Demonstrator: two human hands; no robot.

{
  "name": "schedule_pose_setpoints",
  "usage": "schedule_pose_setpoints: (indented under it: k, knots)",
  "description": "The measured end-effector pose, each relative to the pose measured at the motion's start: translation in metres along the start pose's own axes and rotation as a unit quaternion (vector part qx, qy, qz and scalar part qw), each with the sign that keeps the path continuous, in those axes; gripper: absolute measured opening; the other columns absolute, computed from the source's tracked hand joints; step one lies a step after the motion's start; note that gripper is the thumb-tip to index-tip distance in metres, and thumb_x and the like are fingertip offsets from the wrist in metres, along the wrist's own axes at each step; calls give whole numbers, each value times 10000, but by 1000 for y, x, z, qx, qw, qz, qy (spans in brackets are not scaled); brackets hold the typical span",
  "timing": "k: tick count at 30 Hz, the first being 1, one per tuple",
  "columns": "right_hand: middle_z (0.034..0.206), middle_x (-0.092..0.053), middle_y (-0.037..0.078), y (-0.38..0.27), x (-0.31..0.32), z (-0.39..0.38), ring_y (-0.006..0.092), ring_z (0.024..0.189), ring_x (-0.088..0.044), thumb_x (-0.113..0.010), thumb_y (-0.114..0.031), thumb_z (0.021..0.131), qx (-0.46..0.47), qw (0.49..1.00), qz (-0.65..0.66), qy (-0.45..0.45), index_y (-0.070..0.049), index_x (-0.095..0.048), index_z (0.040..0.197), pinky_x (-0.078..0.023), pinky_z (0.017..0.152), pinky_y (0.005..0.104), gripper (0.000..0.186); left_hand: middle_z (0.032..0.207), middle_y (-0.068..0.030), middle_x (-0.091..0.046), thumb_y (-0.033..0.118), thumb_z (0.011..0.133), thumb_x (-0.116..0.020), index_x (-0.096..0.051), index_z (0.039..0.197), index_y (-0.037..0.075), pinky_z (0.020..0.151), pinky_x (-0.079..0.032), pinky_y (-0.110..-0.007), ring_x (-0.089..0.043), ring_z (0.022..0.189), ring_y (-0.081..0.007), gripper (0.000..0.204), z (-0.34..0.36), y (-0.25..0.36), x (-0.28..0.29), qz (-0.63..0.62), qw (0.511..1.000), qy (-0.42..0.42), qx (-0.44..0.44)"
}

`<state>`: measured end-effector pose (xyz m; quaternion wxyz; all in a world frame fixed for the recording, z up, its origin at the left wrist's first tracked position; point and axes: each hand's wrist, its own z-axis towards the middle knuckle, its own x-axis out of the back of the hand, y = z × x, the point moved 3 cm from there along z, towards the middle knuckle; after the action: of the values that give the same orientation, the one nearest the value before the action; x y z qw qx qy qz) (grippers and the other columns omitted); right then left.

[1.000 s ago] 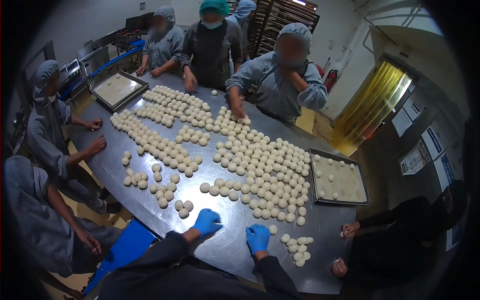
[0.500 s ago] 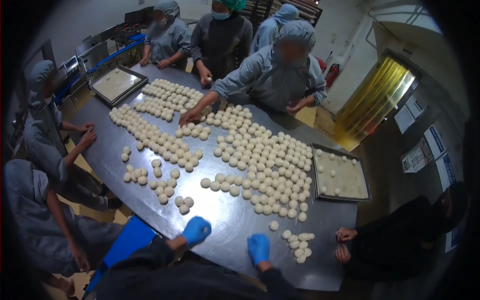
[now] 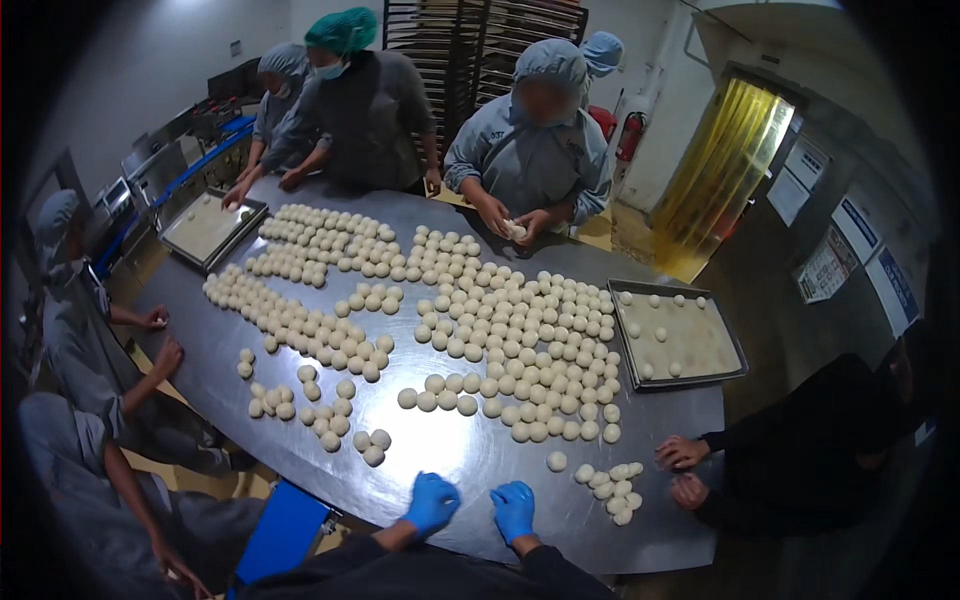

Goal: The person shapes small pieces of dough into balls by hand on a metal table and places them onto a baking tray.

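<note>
In blue gloves, my left hand (image 3: 432, 502) and my right hand (image 3: 514, 510) are curled low over the near edge of the metal table (image 3: 300, 445), a short gap between them. The fingers bend inward on both; whatever may lie under or inside them is hidden. Closest to my left hand is a small cluster of round dough balls (image 3: 374, 456). To the right of my right hand sits a single dough ball (image 3: 557, 461), with a loose group of smaller dough pieces (image 3: 610, 486) beyond it. Rows of pale dough balls (image 3: 530, 350) cover the table's middle.
A tray (image 3: 680, 338) with several dough balls stands at the right; another tray (image 3: 205, 232) is at the far left. Co-workers stand around the table. One person's hands (image 3: 684, 470) rest at the right edge. A blue panel (image 3: 285, 530) lies below left.
My left hand has moved right and down, nearer my right hand. The co-worker opposite has drawn back from the rows and holds dough in both hands. The view has shifted.
</note>
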<state>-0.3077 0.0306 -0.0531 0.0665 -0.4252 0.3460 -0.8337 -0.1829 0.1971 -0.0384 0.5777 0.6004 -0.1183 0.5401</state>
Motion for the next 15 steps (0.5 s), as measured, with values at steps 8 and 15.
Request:
schedule_pose_setpoints:
  k: [8,15]
  knots:
    - [759,-647,180,6,24,42,394,756,-614,-705,-249,851,-18,997,-63,-48,-45,-647,694,-454,699,520,264,659,-121,-645,261,762,-723,-687,661,140,735,-462,-466,-639,725,-335,161,29,-38,42,23,996,-41,76]
    - [745,-649,168,-11,-33,41,379,736,-625,-663,-210,846,-40,992,-47,-109,-95,-682,685,-460,692,504,198,727,-120,-673,260,728,-761,-708,698,104,731,-462,-452,-634,773,-344,167,46,-11,-19,-23,1000,5,4]
